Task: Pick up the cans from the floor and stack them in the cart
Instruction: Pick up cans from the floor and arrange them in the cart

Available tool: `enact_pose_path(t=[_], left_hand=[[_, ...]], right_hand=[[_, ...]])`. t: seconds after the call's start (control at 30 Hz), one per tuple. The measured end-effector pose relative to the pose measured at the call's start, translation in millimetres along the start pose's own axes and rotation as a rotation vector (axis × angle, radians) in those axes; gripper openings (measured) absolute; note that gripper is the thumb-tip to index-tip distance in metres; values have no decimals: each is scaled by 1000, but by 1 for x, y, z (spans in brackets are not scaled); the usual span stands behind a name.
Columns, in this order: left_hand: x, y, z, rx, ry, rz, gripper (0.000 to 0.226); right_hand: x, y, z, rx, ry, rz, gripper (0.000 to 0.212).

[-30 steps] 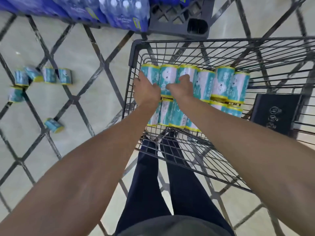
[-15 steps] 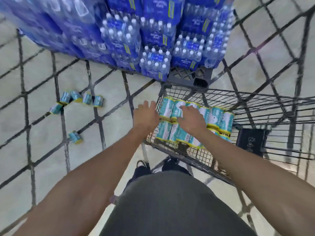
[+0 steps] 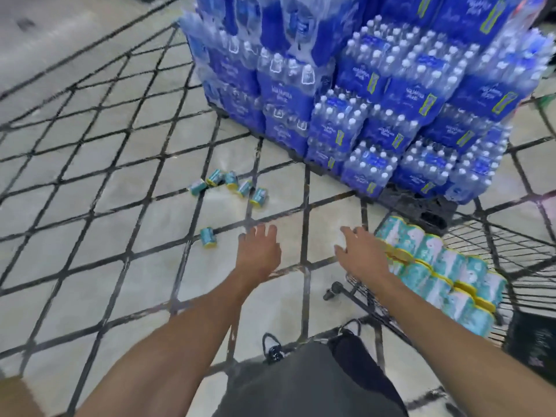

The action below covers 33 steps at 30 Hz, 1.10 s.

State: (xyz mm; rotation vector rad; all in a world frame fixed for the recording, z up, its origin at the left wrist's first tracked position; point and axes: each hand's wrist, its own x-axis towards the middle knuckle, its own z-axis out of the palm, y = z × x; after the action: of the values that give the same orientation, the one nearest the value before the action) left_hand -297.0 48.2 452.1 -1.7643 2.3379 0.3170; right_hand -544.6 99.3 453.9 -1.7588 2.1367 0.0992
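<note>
from my head view: six cans [image 3: 228, 183] lie loose on the floor [image 3: 90, 182], one [image 3: 208, 236] apart from the rest; on their sides they could roll away if nudged. the stack [image 3: 436, 266] in the cart [image 3: 511, 251] could topple if jostled. my left hand [image 3: 259, 251] and right hand [image 3: 359, 254] hang spread, fingers holding nothing.
</note>
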Motion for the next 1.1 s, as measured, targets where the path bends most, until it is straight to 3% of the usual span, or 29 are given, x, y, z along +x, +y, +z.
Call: enact_pose_path(t=[0.33, 0.6, 1.1], left_hand=[[-70, -171, 30, -119, -22, -340, 54], [-55, -279, 40, -194, -35, -492, 47], [132, -434, 24, -202, -152, -416, 50]], right_hand=[[5, -161, 40, -63, -117, -244, 57], [61, -251, 66, -135, -209, -308, 59], [264, -379, 89, -117, -306, -171, 59]])
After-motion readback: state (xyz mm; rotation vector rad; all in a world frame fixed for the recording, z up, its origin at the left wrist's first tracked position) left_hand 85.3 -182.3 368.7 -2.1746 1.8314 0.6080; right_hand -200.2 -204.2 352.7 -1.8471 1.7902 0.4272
